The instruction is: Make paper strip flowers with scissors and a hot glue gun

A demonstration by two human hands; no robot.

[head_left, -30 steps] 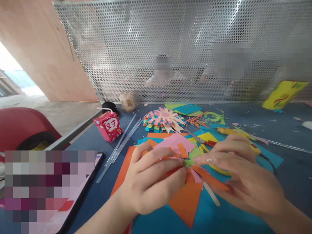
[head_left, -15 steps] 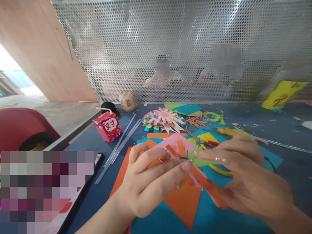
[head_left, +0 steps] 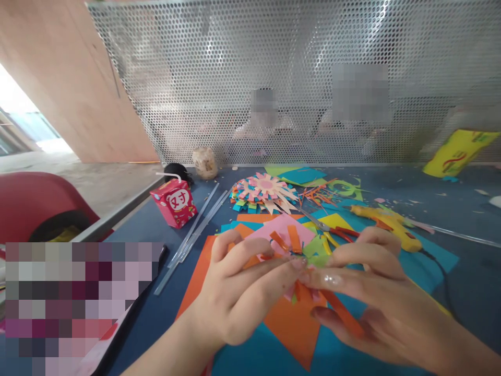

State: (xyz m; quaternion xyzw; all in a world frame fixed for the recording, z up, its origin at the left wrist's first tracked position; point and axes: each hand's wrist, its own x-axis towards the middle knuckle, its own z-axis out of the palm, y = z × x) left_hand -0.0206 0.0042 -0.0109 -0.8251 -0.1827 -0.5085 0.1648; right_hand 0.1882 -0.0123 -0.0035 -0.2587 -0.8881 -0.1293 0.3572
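Note:
Both hands meet over a small paper flower (head_left: 293, 297) made of orange, pink and green strips. My left hand (head_left: 238, 287) is closed on it, thumb and fingertips pressed at its middle. My right hand (head_left: 379, 297) reaches in from the right, its index fingertip against the flower's centre. An orange paper strip (head_left: 345, 313) runs out between that hand's thumb and fingers. The hands hide much of the flower. Beneath lie orange paper (head_left: 291, 334), pink paper (head_left: 276, 230) and blue paper (head_left: 270, 360). Scissors (head_left: 323, 225) rest just beyond.
A yellow glue gun (head_left: 391, 224) with a black cord lies at right. Finished layered paper rosettes (head_left: 264, 190) sit behind. Clear glue sticks (head_left: 199, 224), a red drink box (head_left: 174, 203) and a phone (head_left: 156, 277) are at left. A perforated metal panel (head_left: 219, 78) closes the back.
My right hand has moved left and inward, its fingertips now at the flower beside my left fingers. The glue gun shows more fully. My left hand has barely moved.

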